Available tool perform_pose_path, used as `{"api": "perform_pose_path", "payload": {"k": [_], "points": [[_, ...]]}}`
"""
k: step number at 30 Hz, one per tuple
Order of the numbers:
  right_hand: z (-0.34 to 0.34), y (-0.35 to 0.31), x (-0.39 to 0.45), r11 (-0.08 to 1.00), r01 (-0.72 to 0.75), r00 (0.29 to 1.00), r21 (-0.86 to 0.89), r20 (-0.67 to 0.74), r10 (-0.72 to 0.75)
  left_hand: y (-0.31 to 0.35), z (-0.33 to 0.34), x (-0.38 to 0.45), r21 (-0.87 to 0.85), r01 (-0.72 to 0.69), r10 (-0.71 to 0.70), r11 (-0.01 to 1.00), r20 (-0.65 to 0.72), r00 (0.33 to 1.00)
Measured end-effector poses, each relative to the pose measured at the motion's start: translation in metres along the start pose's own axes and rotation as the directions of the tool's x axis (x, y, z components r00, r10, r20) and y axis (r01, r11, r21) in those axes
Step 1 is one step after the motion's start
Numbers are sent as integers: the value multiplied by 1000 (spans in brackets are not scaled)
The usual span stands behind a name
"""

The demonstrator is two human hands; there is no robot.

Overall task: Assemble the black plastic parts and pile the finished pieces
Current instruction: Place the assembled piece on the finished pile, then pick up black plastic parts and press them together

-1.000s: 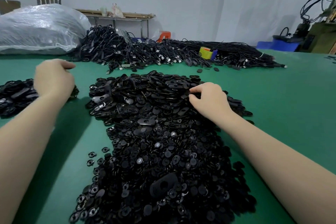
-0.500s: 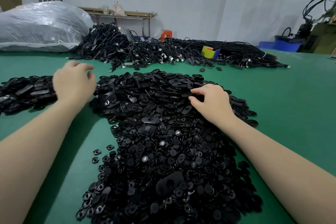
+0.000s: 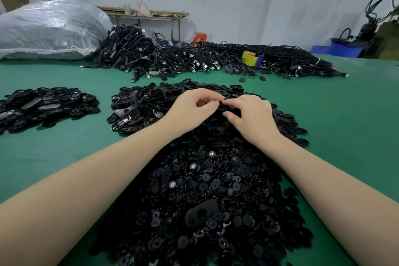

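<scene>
Two bare forearms, no sleeves in view up to the frame edge at 7 and 5 o'clock. Left hand (image 3: 192, 107) and right hand (image 3: 251, 114): no gloves, no rings, no watch or wristband, no bracelets. Nails short, unpainted where visible, e.g. on the right thumb at approx. 9 o'clock of that hand. No tape, plasters or markings on fingers or wrists. Forearms smooth, no tattoos. Upper arms, shoulders, torso and clothing are out of frame, so nothing worn can be made out.
</scene>
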State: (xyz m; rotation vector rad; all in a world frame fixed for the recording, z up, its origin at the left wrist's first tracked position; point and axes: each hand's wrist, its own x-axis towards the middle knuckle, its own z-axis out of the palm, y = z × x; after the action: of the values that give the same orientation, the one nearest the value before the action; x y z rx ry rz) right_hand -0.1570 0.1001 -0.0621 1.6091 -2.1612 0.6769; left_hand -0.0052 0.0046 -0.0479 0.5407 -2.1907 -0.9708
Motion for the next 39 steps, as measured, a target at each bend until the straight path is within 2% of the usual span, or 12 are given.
{"api": "perform_pose_path", "payload": {"k": [4, 8, 11, 13, 15, 16, 19, 22, 23, 27, 35, 39], "points": [[-4, -6, -4, 995, 92, 984, -26, -154, -95, -10, -1, -2, -184, 68, -78, 981, -50, 996], [-6, -15, -6, 970, 242, 942, 9, -243, -233, -11, 0, -4, -220, 34, -34, 975, 5, 999], [-5, -20, -7, 944, 283, 936, 168, -265, -233, -13, -2, -5, -266, 57, -61, 962, -7, 998], [-9, -24, -5, 907, 168, 977, 386, -187, -102, -15, -2, -4, -323, 83, -94, 943, -19, 995], [-20, -26, 1, 802, 25, 999, 597, 22, -48, -15, -3, -3, -351, 110, -134, 930, -46, 990], [-27, -26, 5, 763, -29, 986, 646, 145, -85, -15, -2, -2, -369, 121, -152, 921, -56, 987], [-47, -30, 13, 800, -61, 843, 596, 460, -278, -14, -3, -2, -437, 137, -183, 889, -64, 981], [-49, -39, 11, 886, 5, 661, 465, 663, -351, -14, -2, -2, -472, 152, -199, 869, -51, 979], [-47, -42, 10, 895, 25, 642, 445, 679, -356, -14, -2, -3, -485, 159, -206, 860, -45, 978], [-43, -47, 7, 883, 26, 666, 469, 651, -365, -15, -5, -2, -523, 175, -217, 834, -20, 976], [-47, -37, 6, 769, -189, 687, 610, 642, -340, -11, -7, -3, -587, 219, -279, 779, -13, 960], [-48, -31, 8, 641, -323, 691, 696, 636, -343, -8, -7, -4, -627, 237, -305, 742, -1, 952]]}}
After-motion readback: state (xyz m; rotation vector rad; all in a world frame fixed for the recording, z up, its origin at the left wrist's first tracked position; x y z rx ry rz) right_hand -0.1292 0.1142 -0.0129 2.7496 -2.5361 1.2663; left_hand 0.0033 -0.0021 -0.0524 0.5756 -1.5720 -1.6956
